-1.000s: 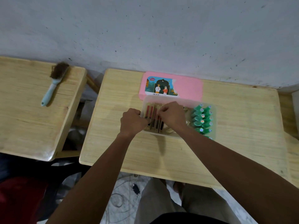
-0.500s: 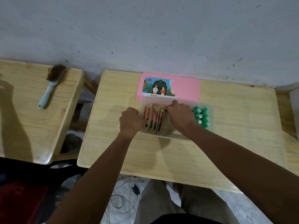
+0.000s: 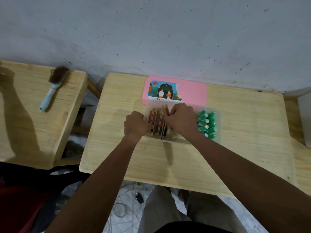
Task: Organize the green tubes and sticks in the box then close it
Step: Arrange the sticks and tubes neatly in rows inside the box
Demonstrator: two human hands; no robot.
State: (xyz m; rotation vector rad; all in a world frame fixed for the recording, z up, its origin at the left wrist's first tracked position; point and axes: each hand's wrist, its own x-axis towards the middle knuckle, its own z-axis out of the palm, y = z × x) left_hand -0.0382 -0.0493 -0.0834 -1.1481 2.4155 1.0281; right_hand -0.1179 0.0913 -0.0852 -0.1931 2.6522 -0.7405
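Observation:
A clear plastic box (image 3: 168, 140) sits mid-table. Several red and tan sticks (image 3: 156, 121) stand on edge in its left part. Several green tubes (image 3: 206, 122) lie packed in two columns at its right end. My left hand (image 3: 135, 126) is fisted against the box's left side, pressing on the sticks. My right hand (image 3: 180, 118) is over the box's middle, fingers pinched on one stick that tilts up above the row. The pink lid (image 3: 191, 94) lies flat on the table just behind the box.
The wooden table (image 3: 235, 148) ends near my lap and meets a grey wall (image 3: 151, 39) behind. A second wooden table (image 3: 25, 115) at the left holds a blue-handled brush (image 3: 53, 88). A white object (image 3: 305, 118) sits at the right edge.
My right hand has shifted left from the box's middle towards the stick row and lifted one stick's far end. More green tubes show now. My left hand stays put.

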